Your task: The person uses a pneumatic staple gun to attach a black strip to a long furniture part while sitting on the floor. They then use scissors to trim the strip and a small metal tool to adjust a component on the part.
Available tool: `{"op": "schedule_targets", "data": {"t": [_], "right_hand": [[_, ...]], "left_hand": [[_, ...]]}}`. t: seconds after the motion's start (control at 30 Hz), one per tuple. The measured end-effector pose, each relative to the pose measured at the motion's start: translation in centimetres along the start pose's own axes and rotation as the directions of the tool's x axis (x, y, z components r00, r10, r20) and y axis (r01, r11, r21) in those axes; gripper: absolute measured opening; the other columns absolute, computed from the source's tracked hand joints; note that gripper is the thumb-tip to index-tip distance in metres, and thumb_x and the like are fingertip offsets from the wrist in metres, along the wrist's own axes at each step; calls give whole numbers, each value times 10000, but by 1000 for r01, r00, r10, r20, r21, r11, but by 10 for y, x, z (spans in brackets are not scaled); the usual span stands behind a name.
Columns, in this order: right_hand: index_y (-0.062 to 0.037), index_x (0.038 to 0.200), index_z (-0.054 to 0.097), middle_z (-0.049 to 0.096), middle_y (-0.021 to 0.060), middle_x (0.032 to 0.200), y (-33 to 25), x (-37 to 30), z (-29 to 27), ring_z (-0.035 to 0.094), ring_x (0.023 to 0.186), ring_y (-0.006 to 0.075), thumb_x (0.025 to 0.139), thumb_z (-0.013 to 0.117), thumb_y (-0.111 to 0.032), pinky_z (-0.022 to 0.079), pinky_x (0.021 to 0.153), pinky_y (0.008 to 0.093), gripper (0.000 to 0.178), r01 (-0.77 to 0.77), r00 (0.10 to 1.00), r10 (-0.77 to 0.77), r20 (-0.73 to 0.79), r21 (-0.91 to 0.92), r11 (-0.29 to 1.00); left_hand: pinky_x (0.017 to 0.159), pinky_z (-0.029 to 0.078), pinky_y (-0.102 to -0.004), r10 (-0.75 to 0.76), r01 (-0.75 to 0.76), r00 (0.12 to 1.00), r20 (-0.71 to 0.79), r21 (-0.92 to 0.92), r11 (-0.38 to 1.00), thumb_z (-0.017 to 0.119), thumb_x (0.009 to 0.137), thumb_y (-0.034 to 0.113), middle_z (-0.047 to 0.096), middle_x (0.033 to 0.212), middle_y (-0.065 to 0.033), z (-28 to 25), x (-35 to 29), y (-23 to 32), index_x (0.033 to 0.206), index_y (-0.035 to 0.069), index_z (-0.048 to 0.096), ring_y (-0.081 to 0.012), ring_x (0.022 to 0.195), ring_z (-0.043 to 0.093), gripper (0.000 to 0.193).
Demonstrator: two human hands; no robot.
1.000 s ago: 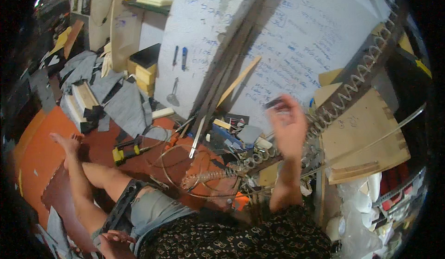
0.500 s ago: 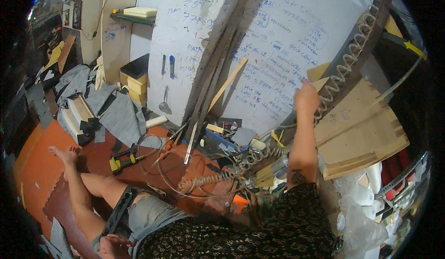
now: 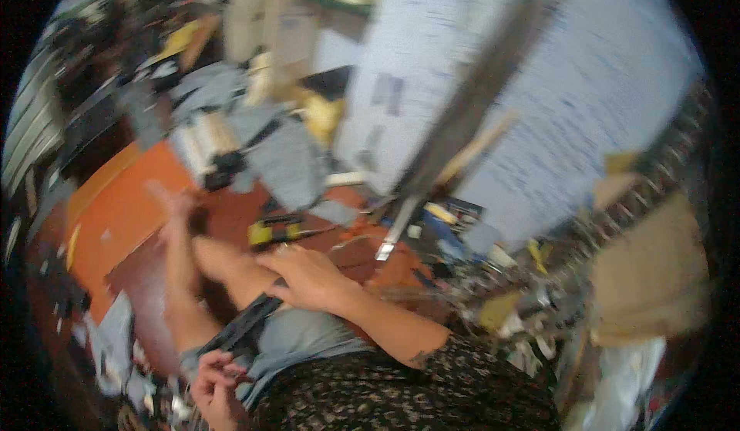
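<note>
A long black strip [image 3: 242, 324] lies slantwise across my lap, over grey-blue shorts [image 3: 312, 338]. My right hand [image 3: 308, 277] rests palm down at the strip's upper end, over my bent knee. Its fingers look stretched out, though motion blurs them. Whether it touches the strip I cannot tell. Beside the strip's lower end is my left hand [image 3: 218, 388], its fingers curled in toward the thumb. What it holds, if anything, does not show. Just beyond my right hand a yellow-and-black tool [image 3: 276, 230] sits on the red-brown floor [image 3: 146, 296].
A white wall with handwriting [image 3: 586, 99] stands ahead, with a dark upright post [image 3: 478, 92] against it. Grey fabric pieces [image 3: 285, 161] are piled at the far left. On the right are a coiled air hose [image 3: 647, 196] and a tan board [image 3: 651, 261], above clear plastic bags [image 3: 624, 385].
My right hand has come down from the written wall to my lap. The view has swung left, so the scene sits further right and is blurred. My left hand stays near the strip's lower end.
</note>
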State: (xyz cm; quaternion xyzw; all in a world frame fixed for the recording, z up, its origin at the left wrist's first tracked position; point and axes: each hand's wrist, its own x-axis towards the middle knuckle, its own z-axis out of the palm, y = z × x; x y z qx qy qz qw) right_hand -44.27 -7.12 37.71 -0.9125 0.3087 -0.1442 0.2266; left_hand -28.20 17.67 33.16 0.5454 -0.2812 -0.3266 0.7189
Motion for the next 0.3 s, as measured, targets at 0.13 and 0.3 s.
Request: {"op": "schedule_targets", "data": {"t": [0.13,0.3], "right_hand": [[-34,1386,578,658,233,1218,2,13,64,554,1251,440,810,835,-377,479,993,565,718,192,940,-169,298,-48,980],[-27,1411,568,641,240,1341,6,40,85,545,1306,430,811,836,-401,480,1034,538,756,93,944,-39,328,-150,984]], "left_hand": [[746,562,-349,-80,86,985,-151,36,996,560,983,568,668,1175,-128,-31,14,39,1266,-15,620,-228,977,656,651],[925,510,-291,-101,296,859,-502,325,898,612,1058,247,649,1291,-71,-116,22,31,1381,43,607,-161,1076,624,382]]}}
